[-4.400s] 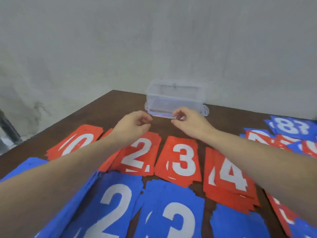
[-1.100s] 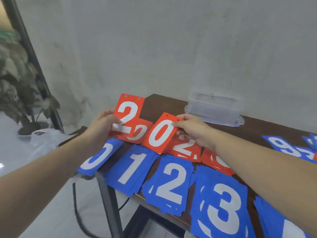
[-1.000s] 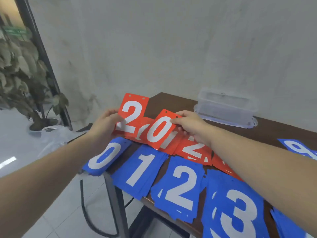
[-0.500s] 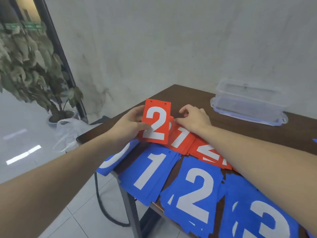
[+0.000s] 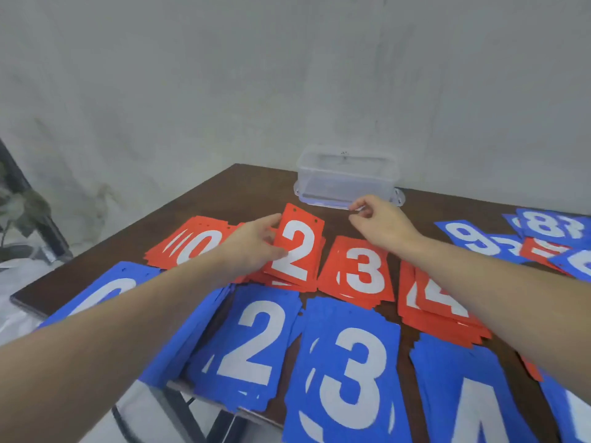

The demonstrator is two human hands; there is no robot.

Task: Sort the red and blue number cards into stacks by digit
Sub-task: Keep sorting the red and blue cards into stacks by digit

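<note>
Since half a second ago the right hand (image 5: 380, 223) has lifted off the red cards and hovers near the clear box (image 5: 347, 179), fingers loosely curled, holding nothing. Left hand (image 5: 256, 243) grips the red 2 card (image 5: 299, 247) by its left edge, tilted over the red 2 stack (image 5: 281, 279), between the red 0 stack (image 5: 192, 243) and red 3 stack (image 5: 359, 270) on the surface (image 5: 243, 193).

We see a dark brown table (image 5: 243, 190) with a matt, wood-look top. The red cards (image 5: 299, 251) and blue cards (image 5: 256, 346) look thin, stiff and matt. At upper centre, the container (image 5: 347, 177) is clear, smooth plastic.
</note>
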